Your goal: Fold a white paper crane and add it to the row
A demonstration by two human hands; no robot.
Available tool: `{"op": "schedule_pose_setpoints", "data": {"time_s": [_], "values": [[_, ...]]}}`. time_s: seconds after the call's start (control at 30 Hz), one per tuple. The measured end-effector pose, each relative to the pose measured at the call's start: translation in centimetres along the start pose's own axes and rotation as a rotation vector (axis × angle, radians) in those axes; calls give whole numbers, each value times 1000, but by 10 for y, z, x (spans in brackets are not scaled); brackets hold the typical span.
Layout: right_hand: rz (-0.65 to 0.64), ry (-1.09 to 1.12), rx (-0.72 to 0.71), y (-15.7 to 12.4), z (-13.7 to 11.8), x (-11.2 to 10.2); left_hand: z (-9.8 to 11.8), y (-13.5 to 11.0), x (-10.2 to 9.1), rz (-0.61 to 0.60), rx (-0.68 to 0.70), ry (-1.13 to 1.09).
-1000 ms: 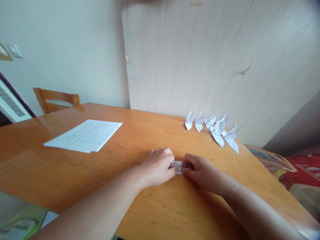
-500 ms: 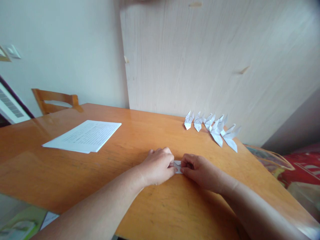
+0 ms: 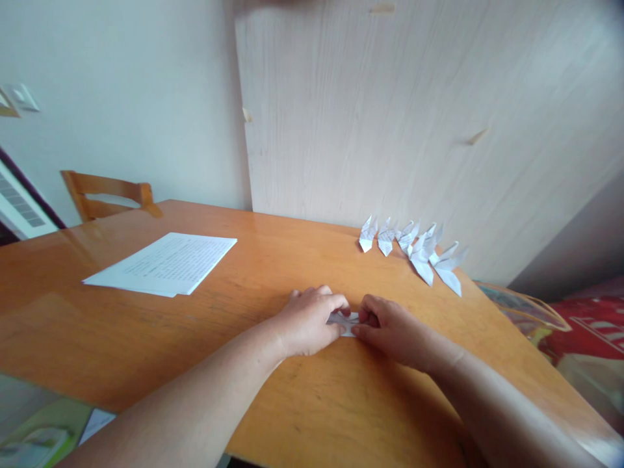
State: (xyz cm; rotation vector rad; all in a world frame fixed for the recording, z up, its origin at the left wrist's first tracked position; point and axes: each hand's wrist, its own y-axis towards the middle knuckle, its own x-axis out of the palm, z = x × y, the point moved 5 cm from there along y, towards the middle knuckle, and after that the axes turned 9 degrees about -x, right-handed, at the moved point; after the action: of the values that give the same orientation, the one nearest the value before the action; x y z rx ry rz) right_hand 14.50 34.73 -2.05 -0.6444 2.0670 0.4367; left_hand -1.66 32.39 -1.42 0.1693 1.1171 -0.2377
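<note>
A small folded piece of white paper [image 3: 348, 324] lies on the wooden table [image 3: 292, 416], partly covered by my fingers. My left hand [image 3: 314, 320] is at its left end, thumb on the near edge and index finger arched over the top. On the right end, my right hand [image 3: 387, 327] pinches the paper between thumb and curled fingers. Beyond my hands, several folded paper figures [image 3: 422, 259] with upright pointed tips stand near the table's far right edge.
A stack of printed sheets [image 3: 166, 263] lies at the left of the table. Behind it stands a wooden chair [image 3: 112, 192]. A pale board [image 3: 365, 117] rises along the far edge. Red bags [image 3: 589, 325] sit beyond the right edge.
My left index finger has lifted and reached rightward over the paper, showing more of its left part. My right hand stays at nearly the same spot.
</note>
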Motion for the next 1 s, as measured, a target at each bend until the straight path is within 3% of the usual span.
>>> {"op": "schedule_pose_setpoints", "data": {"time_s": [0.2,1.0], "values": [[-52,-70,89,-2,14,-3,-2,1,1,-1,-7,13],[-122,72,113,-9,21,-16,1,0,-3,-36,-58,4]]}}
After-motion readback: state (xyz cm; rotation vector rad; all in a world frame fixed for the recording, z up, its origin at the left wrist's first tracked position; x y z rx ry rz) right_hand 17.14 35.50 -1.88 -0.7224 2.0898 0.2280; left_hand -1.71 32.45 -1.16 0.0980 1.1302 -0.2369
